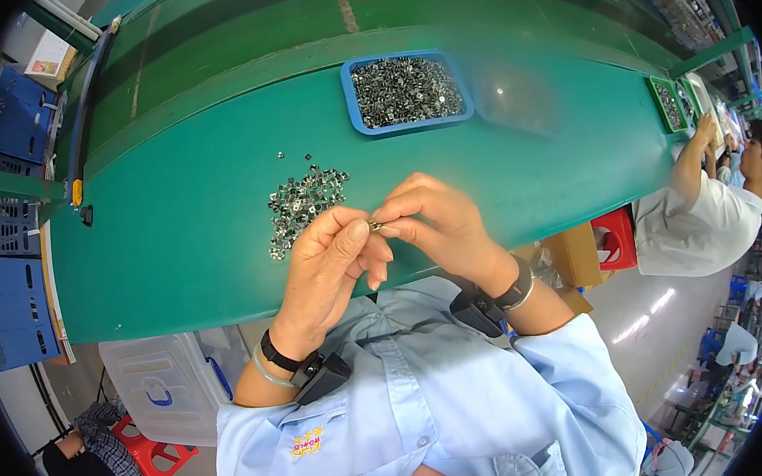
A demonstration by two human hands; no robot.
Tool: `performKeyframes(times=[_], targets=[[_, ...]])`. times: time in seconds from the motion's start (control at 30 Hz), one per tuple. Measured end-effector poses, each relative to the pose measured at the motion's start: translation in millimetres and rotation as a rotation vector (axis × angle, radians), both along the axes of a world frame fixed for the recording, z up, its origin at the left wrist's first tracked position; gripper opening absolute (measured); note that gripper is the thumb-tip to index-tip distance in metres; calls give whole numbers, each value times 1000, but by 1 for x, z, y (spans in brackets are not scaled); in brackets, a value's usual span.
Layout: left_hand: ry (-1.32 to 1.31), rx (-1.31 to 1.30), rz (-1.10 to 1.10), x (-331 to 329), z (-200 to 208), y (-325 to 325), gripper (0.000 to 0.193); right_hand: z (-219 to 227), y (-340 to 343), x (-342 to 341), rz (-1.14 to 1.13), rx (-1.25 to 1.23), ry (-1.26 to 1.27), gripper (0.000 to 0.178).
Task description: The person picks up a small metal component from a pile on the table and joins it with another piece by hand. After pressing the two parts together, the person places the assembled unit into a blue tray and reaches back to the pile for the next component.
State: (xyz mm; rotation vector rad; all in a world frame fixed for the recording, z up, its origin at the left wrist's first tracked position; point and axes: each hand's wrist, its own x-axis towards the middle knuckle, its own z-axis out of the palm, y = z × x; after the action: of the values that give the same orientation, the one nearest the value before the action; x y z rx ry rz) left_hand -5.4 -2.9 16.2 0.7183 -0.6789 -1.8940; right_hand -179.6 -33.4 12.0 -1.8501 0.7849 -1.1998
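Note:
A small shiny metal part (375, 227) is pinched between my two hands above the near edge of the green bench. My left hand (333, 255) is closed on its left side, thumb and forefinger pressed together. From the right, my right hand (433, 219) grips the same part with thumb and fingertips. Its exact shape is mostly hidden by my fingers. Just beyond my left hand lies a loose heap of small metal parts (302, 204), with a couple of single ones apart from it. Farther back stands a blue tray (413, 128) filled with similar metal parts.
The green bench top (174, 218) spreads to both sides. Blue crates (12, 303) stand at the left, and a lidded clear plastic box (164, 385) sits below the bench. At the right, a co-worker (697, 222) works near green trays (668, 103). A cardboard box (573, 257) stands beside a red stool (615, 239).

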Motion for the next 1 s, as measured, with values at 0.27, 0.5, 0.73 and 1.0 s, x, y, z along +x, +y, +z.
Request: performKeyframes(times=[0.27, 0.5, 0.73, 1.0], targets=[[136, -26, -36, -2, -7, 1, 16, 1, 12, 6, -17, 118, -124, 8], [191, -38, -58, -2, -11, 2, 18, 6, 14, 7, -7, 45, -101, 6], [111, -4, -58, 3, -5, 1, 19, 7, 12, 7, 8, 23, -43, 5], [-16, 30, -102, 5, -9, -5, 17, -2, 6, 1, -22, -26, 62, 13]])
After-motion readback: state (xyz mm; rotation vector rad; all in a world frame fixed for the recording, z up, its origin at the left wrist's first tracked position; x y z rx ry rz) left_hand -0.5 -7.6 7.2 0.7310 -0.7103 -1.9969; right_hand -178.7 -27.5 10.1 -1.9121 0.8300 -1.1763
